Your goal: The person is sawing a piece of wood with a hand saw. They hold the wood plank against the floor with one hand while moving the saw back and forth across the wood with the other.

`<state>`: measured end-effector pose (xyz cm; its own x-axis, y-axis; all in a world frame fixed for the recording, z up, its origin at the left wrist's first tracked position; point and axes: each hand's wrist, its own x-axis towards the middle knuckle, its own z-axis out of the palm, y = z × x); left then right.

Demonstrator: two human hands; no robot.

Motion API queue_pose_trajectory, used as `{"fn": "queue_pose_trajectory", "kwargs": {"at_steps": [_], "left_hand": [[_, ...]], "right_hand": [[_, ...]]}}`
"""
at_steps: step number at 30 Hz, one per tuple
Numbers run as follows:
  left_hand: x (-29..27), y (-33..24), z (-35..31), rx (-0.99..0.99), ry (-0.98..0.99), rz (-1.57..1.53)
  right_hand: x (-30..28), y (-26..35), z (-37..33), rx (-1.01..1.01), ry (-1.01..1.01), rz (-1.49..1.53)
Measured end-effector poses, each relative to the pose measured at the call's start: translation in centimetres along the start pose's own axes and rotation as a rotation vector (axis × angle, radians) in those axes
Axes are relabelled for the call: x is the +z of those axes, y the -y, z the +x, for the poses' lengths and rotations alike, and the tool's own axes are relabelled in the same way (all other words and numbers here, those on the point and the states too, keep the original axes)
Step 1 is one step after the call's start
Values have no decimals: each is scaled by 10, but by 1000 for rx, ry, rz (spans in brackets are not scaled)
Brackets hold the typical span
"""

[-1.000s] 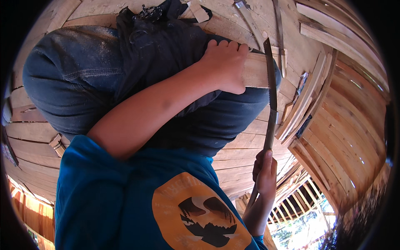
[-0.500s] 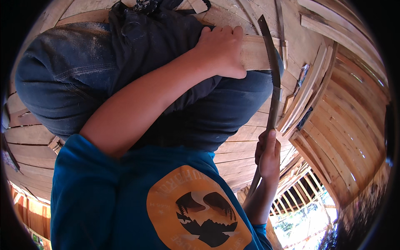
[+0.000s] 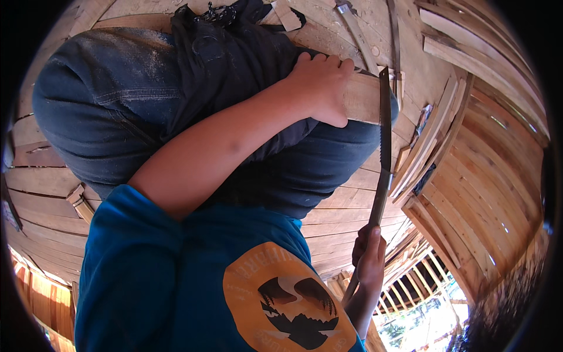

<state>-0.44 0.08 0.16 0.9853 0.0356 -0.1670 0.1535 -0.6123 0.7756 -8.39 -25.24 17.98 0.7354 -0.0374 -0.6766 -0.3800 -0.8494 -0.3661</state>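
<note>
A pale wooden board lies across my bent leg, its right end sticking out past the knee. My left hand is wrapped over the board, fingers over its far edge and thumb at its near edge. In my right hand, lower right, is the long dark handle of a hand saw. The saw's toothed blade runs beside the board's right end, its tip just past the board's far corner. Whether the teeth sit in a cut cannot be made out.
Wooden planks form the floor around me. A second curved tool lies beyond the board. Long timber strips are piled at the right, beside a planked wooden panel. A small wood offcut rests at the far side.
My right hand has drawn the saw back toward my body, so its tip is now much nearer the board. My left hand keeps its hold on the board; the whole view has shifted slightly.
</note>
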Motion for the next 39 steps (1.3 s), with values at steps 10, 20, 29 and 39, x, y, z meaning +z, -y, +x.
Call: {"fn": "queue_pose_trajectory", "kwargs": {"at_steps": [10, 20, 29, 39], "left_hand": [[0, 8, 3, -21, 34, 0], [-4, 11, 2, -4, 4, -12], [-6, 8, -3, 4, 19, -22], [-35, 11, -5, -47, 105, 17]], "right_hand": [[5, -6, 19, -40, 11, -19], [17, 7, 36, -45, 0, -4], [30, 13, 51, -139, -13, -27], [43, 29, -1, -207, -30, 18]]}}
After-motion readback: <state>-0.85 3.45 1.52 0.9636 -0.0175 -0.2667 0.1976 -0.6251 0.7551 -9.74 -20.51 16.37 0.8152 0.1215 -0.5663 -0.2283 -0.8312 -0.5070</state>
